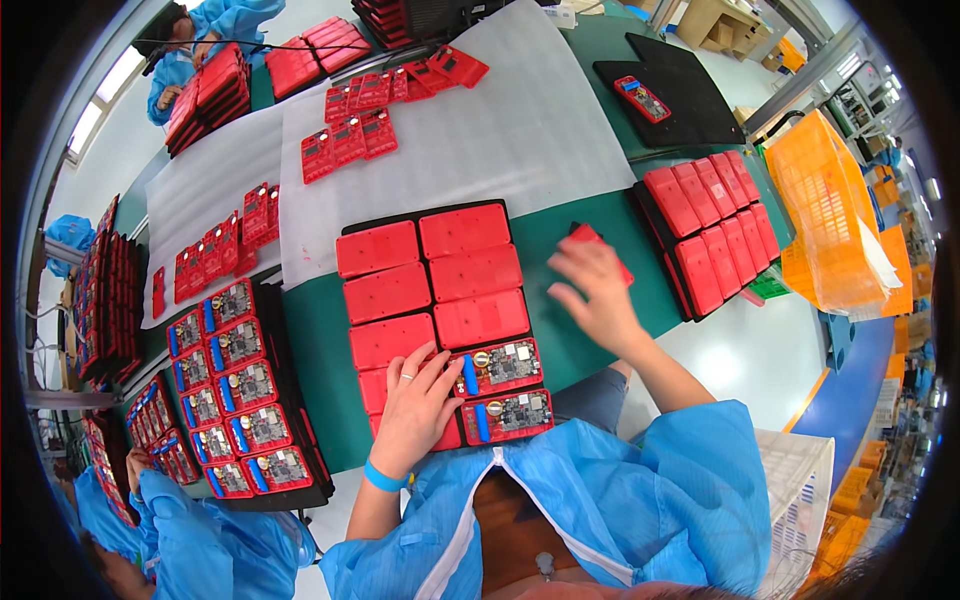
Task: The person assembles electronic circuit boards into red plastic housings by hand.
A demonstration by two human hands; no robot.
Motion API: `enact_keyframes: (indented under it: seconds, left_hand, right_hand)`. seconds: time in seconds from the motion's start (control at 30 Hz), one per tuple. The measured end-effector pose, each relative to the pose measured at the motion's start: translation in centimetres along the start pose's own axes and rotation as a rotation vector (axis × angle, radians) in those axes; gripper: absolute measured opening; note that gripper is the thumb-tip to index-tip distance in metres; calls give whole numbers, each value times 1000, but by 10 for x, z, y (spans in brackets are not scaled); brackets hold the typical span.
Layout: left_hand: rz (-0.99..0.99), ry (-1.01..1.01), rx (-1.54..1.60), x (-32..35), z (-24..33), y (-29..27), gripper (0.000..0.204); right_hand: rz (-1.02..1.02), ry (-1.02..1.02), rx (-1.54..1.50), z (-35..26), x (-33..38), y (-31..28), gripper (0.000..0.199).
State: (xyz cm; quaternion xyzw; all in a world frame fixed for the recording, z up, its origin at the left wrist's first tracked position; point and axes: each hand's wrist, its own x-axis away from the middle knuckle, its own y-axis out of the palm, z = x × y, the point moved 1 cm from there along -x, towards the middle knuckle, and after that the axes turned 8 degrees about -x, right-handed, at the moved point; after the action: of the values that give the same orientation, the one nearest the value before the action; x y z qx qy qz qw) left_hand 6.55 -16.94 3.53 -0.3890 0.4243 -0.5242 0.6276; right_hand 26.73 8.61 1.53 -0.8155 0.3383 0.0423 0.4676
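Observation:
A black tray (420, 214) lies in front of me with two columns of red plastic cases (470, 272). Its two nearest right-hand slots hold open cases showing circuit boards (505, 365) with blue cylinders. My left hand (418, 405) rests flat, fingers spread, on the nearest red cases of the left column, a ring on one finger and a blue band at the wrist. My right hand (598, 295) is over the green table to the right of the tray, gripping a red cover (592, 238) at its fingertips.
A second tray of red covers (712, 235) lies at right, beside an orange crate (830, 215). At left is a tray of open boards (235, 400). White foam sheets (500, 130) carry more red units. Other people in blue coats work at far left and lower left.

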Motion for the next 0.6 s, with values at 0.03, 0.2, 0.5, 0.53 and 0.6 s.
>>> enact_keyframes:
  seconds: [0.03, 0.2, 0.5, 0.53, 0.6]
  left_hand:
    - [0, -14, 10, 0, 1, -1, 60]
    - [-4, -25, 23, -3, 2, -3, 67]
    - [-23, -42, 46, -1, 3, -2, 64]
    - [-10, -50, 43, 1, 2, 0, 67]
    - [-9, -50, 42, 3, -1, 0, 68]
  right_hand:
    - [71, 82, 137, 8, 2, -8, 59]
    - [-19, 343, 283, 35, 29, -17, 87]
    - [201, 505, -562, 35, 46, -25, 56]
    - [118, 614, -994, 27, 44, -29, 56]
    - [-49, 754, -1648, 21, 47, -26, 58]
